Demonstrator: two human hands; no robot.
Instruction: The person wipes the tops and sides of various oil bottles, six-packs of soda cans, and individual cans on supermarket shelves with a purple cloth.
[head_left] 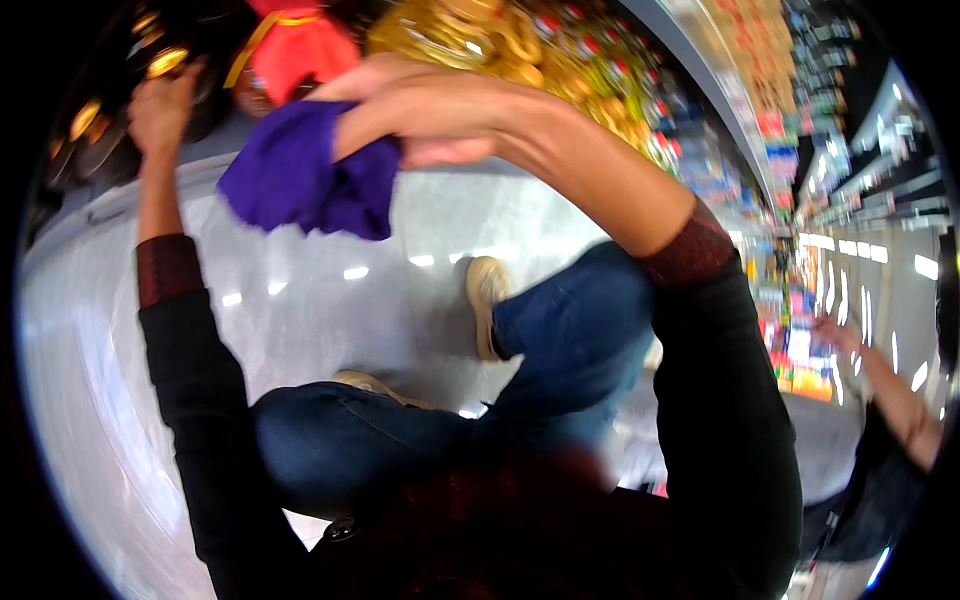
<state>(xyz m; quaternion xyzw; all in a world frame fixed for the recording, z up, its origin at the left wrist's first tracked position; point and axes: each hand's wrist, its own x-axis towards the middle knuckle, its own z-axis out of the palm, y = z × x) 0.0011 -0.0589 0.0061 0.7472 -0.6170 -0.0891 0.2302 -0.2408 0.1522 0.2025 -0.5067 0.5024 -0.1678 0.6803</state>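
A purple cloth (310,175) hangs bunched from my right hand (415,105), its fingers closed on it. This hand is at the front of the bottom shelf, just beside a jar with a red cover (305,55) and a yellow ribbon. Farther left, my left hand (162,108) is closed at the top of a dark bottle (205,100) with a gold cap (167,62). Blur and shadow partly hide the left fingers. Another dark, gold-topped container (105,150) stands beside that hand.
Yellow oil bottles (430,35) and smaller red-capped ones fill the shelf to the right. A grey shelf edge (700,80) runs above them. My bent knees and beige shoes (487,290) are over the shiny floor (350,310). Another person's arm (895,400) reaches toward shelves at the far right.
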